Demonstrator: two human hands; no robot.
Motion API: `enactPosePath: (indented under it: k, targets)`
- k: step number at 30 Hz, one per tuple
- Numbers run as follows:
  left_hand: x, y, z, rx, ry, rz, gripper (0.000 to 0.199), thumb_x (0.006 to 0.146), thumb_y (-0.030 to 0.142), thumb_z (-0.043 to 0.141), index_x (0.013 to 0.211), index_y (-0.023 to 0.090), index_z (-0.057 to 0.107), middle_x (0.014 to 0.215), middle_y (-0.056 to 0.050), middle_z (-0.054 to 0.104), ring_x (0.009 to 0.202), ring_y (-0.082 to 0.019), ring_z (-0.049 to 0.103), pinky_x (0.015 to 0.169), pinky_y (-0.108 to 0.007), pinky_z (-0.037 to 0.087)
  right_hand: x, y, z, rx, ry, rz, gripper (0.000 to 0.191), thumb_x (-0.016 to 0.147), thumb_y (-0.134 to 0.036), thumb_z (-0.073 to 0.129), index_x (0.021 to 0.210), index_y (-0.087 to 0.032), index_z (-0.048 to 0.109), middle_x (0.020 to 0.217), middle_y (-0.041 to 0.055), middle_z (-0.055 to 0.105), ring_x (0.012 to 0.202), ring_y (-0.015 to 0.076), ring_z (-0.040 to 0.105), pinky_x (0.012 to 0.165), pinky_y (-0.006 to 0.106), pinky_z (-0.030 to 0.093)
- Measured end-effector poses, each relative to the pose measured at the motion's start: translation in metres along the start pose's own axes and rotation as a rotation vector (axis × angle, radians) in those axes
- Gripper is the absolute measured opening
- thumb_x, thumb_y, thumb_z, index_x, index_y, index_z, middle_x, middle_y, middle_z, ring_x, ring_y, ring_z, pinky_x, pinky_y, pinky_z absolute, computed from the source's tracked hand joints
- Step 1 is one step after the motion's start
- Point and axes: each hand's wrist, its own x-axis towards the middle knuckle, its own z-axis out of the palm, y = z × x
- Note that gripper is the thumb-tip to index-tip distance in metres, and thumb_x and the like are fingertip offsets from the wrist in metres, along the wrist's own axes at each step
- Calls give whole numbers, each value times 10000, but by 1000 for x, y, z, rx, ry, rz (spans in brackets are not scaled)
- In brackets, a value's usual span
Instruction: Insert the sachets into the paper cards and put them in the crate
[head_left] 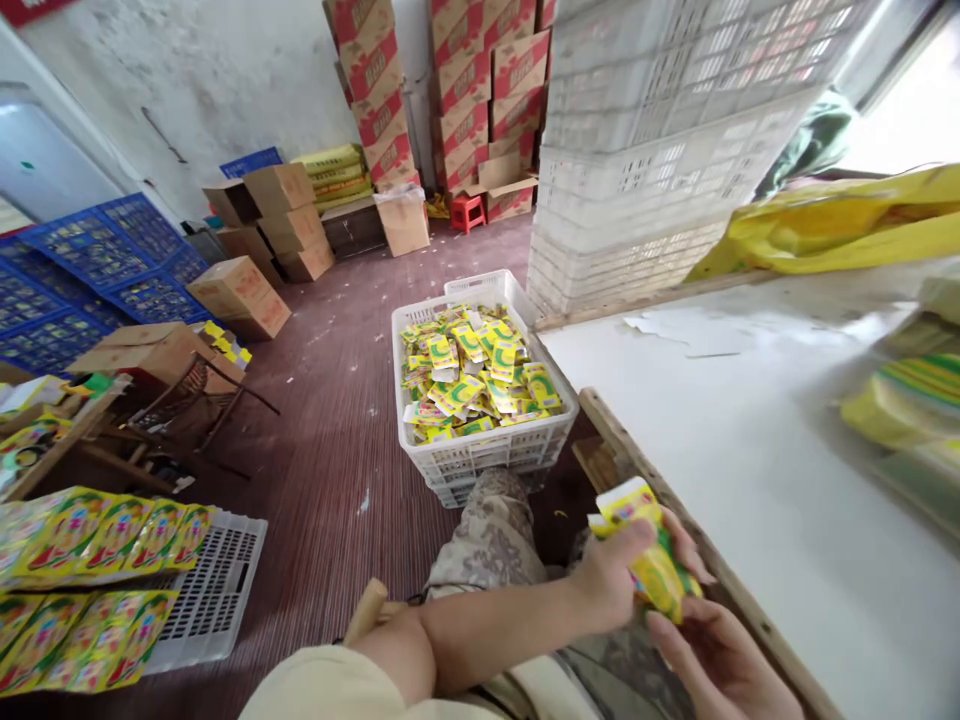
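Above my lap, at the edge of the white table, my left hand [611, 575] is wrapped round a small yellow and green carton [626, 500] with a white flap standing up at its top end. More yellow and green packaging [660, 585] shows lower down between my hands; I cannot tell whether it is the same carton or another. My right hand [731, 650] pinches its lower end with thumb and fingers. In front of my knees, a white plastic crate [487, 455] is heaped with similar yellow and green cartons [469, 390], several with white flaps open.
The white table [675, 420] runs along my right, with blurred yellow-green packs [907, 400] on it. White crates [600, 200] stand stacked behind. Yellow pouches [82, 535] lie over a crate [217, 580] at left. Cardboard boxes [240, 290], blue crates [105, 250] and a red stool [468, 212] stand farther back.
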Motion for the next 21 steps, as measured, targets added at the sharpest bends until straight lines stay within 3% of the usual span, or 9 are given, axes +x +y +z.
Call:
enactPosePath:
  k: [2, 4, 6, 8, 11, 14, 17, 19, 21]
  targets:
    - [-1, 3, 1, 13, 138, 89, 584, 558, 709, 683, 691, 181, 472, 562, 37, 439, 509, -89, 434, 630, -288, 445, -1, 0, 12, 32, 10, -21, 352, 697, -479, 757, 875, -220, 596, 773, 13, 662, 680, 186, 637, 586, 245, 569]
    - [-3, 5, -1, 102, 189, 140, 575, 628, 722, 644, 682, 185, 447, 564, 42, 421, 516, -80, 403, 615, -265, 408, 1, 0, 18, 87, 34, -25, 414, 670, -438, 782, 957, -235, 564, 783, 12, 674, 689, 198, 652, 602, 268, 581]
    - [-6, 7, -4, 215, 199, 147, 593, 622, 735, 661, 715, 182, 465, 601, 36, 449, 553, -83, 416, 626, -252, 392, 4, 0, 16, 125, 64, -8, 532, 651, -412, 801, 1072, -249, 520, 733, -6, 666, 658, 203, 650, 580, 280, 577]
    - [-8, 7, -8, 282, 145, 114, 674, 529, 750, 725, 815, 179, 513, 701, 18, 521, 617, -99, 476, 660, -257, 410, 7, -2, 7, 106, 108, 8, 584, 653, -435, 795, 1131, -239, 524, 739, 2, 668, 678, 216, 652, 583, 289, 572]
    - [-10, 5, -14, 276, 12, 42, 799, 413, 730, 797, 934, 167, 571, 851, -29, 613, 753, -155, 575, 762, -307, 450, 9, -9, -9, -2, 205, 46, 463, 700, -529, 729, 1018, -208, 629, 839, 51, 690, 754, 243, 653, 598, 301, 566]
    - [-8, 5, -18, 330, 40, 13, 637, 517, 651, 807, 842, 126, 650, 808, -57, 669, 795, -192, 608, 838, -358, 459, 7, -15, -18, -89, 303, 51, 365, 734, -567, 688, 837, -221, 637, 751, 36, 666, 660, 225, 619, 545, 301, 539]
    - [-5, 17, -22, 447, 68, -1, 600, 588, 661, 758, 805, 105, 693, 811, -84, 704, 810, -223, 635, 858, -394, 478, 10, -15, -23, -167, 324, -64, 366, 746, -580, 677, 718, -224, 599, 660, 21, 633, 573, 199, 576, 504, 295, 497]
    - [-3, 37, -23, 581, 53, 55, 659, 642, 694, 698, 947, 111, 693, 939, -116, 715, 906, -250, 650, 886, -400, 486, 14, -13, -29, -335, 365, -211, 379, 802, -581, 626, 725, -210, 636, 674, 31, 642, 584, 198, 582, 508, 297, 474]
    - [-1, 60, -23, 815, 6, 196, 689, 724, 657, 656, 1198, 159, 603, 1206, -137, 648, 1119, -270, 598, 985, -409, 452, 19, -12, -36, -583, 398, -416, 381, 886, -539, 544, 799, -201, 696, 741, 49, 666, 633, 203, 594, 554, 312, 466]
